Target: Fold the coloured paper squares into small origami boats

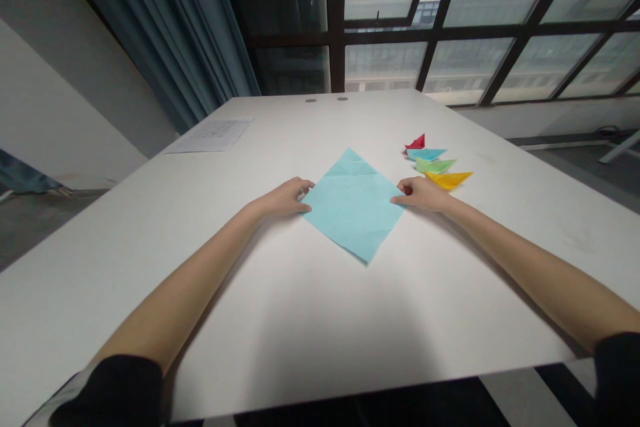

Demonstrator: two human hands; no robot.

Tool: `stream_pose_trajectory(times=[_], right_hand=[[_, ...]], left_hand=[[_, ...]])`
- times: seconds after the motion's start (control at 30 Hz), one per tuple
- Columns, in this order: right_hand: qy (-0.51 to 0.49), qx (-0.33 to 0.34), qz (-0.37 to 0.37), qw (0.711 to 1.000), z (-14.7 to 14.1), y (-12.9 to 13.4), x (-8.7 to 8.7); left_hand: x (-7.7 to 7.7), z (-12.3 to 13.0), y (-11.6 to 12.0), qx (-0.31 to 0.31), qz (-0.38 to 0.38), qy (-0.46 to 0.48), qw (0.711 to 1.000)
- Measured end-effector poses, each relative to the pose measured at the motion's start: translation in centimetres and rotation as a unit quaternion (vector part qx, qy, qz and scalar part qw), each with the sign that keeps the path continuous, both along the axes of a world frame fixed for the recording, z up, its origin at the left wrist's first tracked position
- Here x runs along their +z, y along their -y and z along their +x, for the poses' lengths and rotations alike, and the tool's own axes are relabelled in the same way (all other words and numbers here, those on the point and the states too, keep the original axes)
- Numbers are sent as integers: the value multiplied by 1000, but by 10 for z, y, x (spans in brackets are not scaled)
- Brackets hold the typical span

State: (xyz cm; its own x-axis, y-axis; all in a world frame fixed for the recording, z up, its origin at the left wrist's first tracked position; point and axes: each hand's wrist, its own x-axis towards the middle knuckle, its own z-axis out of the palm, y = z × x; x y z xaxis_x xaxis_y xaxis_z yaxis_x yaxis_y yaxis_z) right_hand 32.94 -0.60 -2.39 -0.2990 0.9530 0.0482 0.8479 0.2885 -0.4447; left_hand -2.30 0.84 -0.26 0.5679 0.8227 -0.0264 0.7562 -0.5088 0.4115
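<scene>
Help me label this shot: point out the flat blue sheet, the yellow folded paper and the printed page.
Flat blue sheet (pixel 355 207): head view, middle of its upper face.
Yellow folded paper (pixel 449 180): head view, middle of its visible side.
Printed page (pixel 213 135): head view, middle of its upper face.

Light-blue square paper (pixel 354 203), seemingly creased, diamond-wise on white table (pixel 320 320).

My plain black sleeves (pixel 113 390)
They end near my elbows (pixel 131 341); my left hand (pixel 286 199) and right hand (pixel 424 194) are bare.
</scene>
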Motion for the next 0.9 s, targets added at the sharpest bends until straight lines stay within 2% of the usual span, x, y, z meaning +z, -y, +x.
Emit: stream_pose_trajectory(times=[0.17, 0.47, 0.63, 0.73, 0.9], right_hand=[[-44, 39, -22, 998, 5, -2, 0], [-46, 41, 15, 998, 9, -7, -2], [-28, 43, 44, 998, 7, -4, 2], [-8, 66, 56, 996, 6, -3, 2], [61, 127, 56, 988, 7, -4, 4]], left_hand=[[7, 1, 6, -18, -41, -14, 999], [1, -3, -2, 17, -15, 25, 999], [-1, -1, -3, 42, 25, 38, 998], [-3, -2, -4, 23, 61, 35, 997], [-5, -6, -5, -46, 89, 10, 995]])
